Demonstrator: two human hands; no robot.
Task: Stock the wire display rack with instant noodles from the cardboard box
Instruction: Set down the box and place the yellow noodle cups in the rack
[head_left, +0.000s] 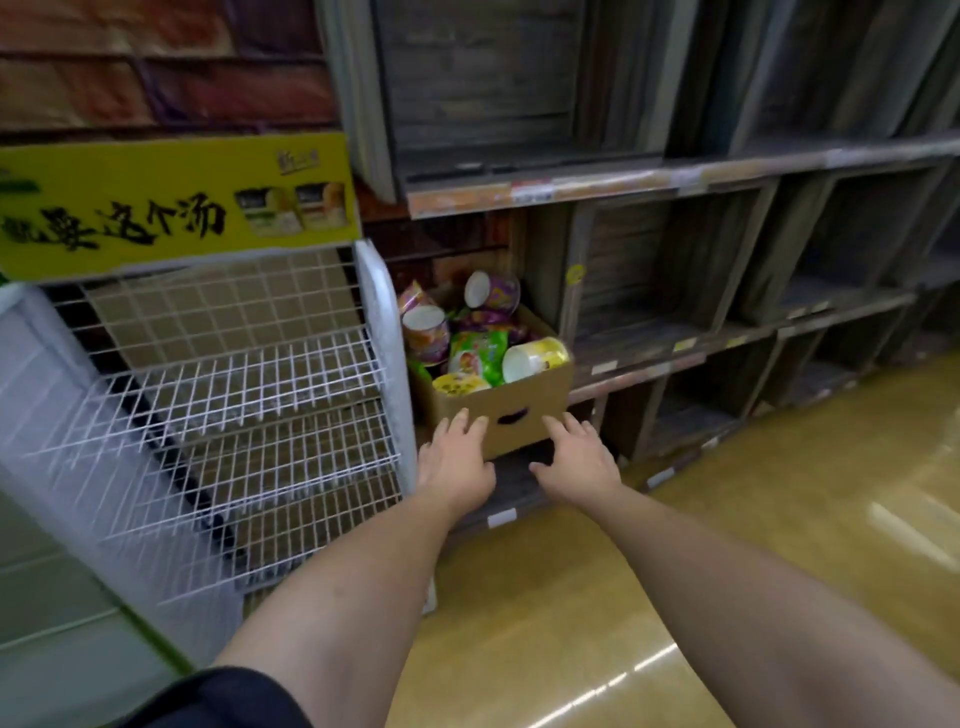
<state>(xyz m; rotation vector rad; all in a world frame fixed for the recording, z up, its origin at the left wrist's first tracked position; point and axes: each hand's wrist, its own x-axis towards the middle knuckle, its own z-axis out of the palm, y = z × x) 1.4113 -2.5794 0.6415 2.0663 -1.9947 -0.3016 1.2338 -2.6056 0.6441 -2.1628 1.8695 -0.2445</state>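
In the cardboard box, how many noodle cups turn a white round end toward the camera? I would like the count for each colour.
Purple cups: 2
Yellow cups: 1
Total: 3, all lying in the cardboard box. Other cups and packets there are partly hidden.

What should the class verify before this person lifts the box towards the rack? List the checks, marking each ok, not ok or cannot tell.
1. Left hand at the box front: ok.
2. Right hand at the box front: ok.
3. Hands gripping the box: not ok; fingers lie straight, outside the handle hole.
4. Noodles below the rim: not ok; heaped above it.
5. Rack shelves have room: ok.
6. Box light enough to lift: cannot tell.
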